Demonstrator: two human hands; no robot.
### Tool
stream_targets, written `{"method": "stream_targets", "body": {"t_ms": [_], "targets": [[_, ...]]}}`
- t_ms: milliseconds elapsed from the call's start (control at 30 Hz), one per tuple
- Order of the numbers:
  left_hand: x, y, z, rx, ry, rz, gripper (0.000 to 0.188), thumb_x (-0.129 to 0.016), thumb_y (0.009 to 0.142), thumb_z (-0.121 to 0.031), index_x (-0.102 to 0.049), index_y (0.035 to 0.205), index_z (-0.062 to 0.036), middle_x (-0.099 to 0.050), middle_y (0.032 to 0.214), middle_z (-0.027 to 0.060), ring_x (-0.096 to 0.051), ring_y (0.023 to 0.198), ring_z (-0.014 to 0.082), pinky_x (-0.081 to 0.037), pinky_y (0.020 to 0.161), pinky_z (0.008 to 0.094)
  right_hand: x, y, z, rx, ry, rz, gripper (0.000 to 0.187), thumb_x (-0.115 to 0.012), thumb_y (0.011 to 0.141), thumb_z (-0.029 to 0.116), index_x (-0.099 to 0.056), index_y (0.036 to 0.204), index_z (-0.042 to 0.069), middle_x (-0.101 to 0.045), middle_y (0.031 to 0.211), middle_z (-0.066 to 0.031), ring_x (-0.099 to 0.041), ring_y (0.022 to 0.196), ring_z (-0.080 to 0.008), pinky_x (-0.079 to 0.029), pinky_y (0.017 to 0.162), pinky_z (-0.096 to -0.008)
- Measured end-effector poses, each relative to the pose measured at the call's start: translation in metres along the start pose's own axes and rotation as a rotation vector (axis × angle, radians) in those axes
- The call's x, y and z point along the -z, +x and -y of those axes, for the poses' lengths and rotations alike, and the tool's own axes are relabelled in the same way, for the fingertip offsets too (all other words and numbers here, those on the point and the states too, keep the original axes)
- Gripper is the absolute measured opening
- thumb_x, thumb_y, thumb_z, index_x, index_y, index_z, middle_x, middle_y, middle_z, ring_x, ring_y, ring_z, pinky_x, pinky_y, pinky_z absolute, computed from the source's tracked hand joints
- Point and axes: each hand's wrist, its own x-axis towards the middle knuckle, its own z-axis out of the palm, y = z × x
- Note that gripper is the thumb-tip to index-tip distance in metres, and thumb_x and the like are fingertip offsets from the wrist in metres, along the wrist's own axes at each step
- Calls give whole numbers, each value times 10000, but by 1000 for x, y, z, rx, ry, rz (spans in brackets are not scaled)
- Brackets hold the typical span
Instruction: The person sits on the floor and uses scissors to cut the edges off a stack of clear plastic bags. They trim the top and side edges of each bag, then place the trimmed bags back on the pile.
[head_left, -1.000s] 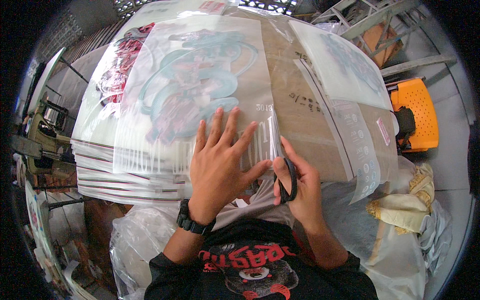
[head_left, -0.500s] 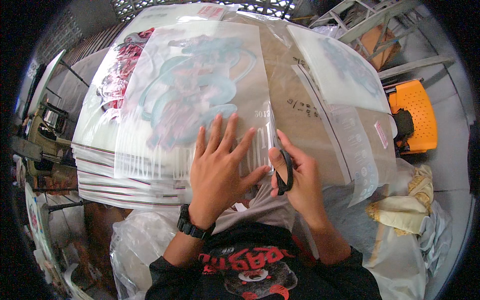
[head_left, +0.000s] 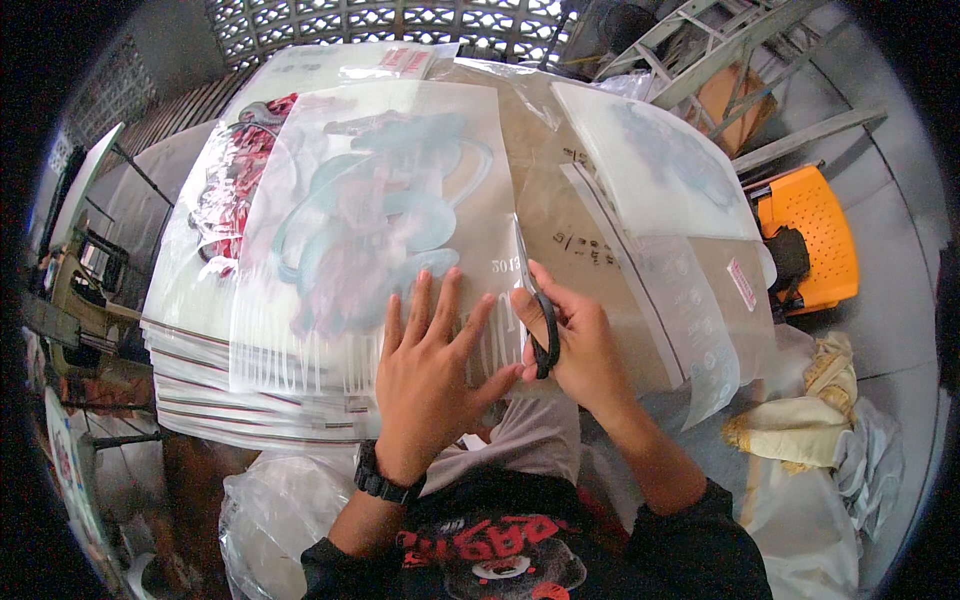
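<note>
My left hand (head_left: 430,355) lies flat with fingers spread on a translucent printed film sheet (head_left: 385,120). The sheet bears a faint pale-blue and pinkish design, with white lettering along its near part. My right hand (head_left: 585,350) is closed around black-handled scissors (head_left: 548,335), thumb and fingers in the loops. Their blades point away from me along the sheet's right edge, where a narrow strip of film stands up slightly. Whether the blades are apart is hard to make out. Beneath the film's left side lies a sheet with a red print (head_left: 240,185).
Layered sheets (head_left: 250,415) form a stack at the near left. Brown paper (head_left: 545,200) spreads beneath, with a clear zip-edged plastic bag (head_left: 655,290) and another printed sheet (head_left: 660,160) to the right. Beyond are an orange perforated seat (head_left: 820,240), a ladder (head_left: 700,60) and cloth (head_left: 790,435).
My right hand and the scissors have advanced a little away from me along the film's right edge. My left hand keeps its place on the sheet. The whole view has shifted slightly.
</note>
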Motion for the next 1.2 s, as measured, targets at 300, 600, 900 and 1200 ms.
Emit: {"method": "stream_targets", "body": {"t_ms": [300, 600, 900, 1200], "targets": [[4, -13, -9, -6, -67, 56, 661, -704, 748, -508, -577, 1313, -189, -387, 1487, 133, -291, 1404, 371, -217, 1136, 525, -4, -28, 4, -22, 96, -73, 639, -613, 945, 358, -412, 1399, -44, -505, 556, 2, -486, 451, -62, -407, 416, -233], [19, -57, -41, 3, -85, 238, 726, -714, 723, -541, -542, 1351, -219, -349, 1517, 118, -250, 1426, 373, -185, 1138, 540, -4, -100, -12, -165, 170, -122, 644, -629, 940, 318, -367, 1440, 8, -559, 590, -19, -532, 485, -77, -432, 443, -254], [17, -58, -40, -29, -86, 213, 764, -719, 704, -565, -529, 1362, -226, -345, 1519, 118, -232, 1434, 366, -165, 1144, 542, 1, -84, -21, 19, -27, -137, 611, -620, 942, 320, -413, 1389, -43, -538, 511, -69, -532, 442, -98, -437, 447, -305], [19, -57, -38, -42, -86, 229, 794, -715, 694, -598, -525, 1370, -230, -337, 1526, 123, -243, 1423, 398, -165, 1140, 568, 7, -61, -16, -19, 5, -119, 619, -613, 951, 331, -413, 1395, -52, -479, 566, 14, -466, 488, -52, -408, 442, -227]]}}
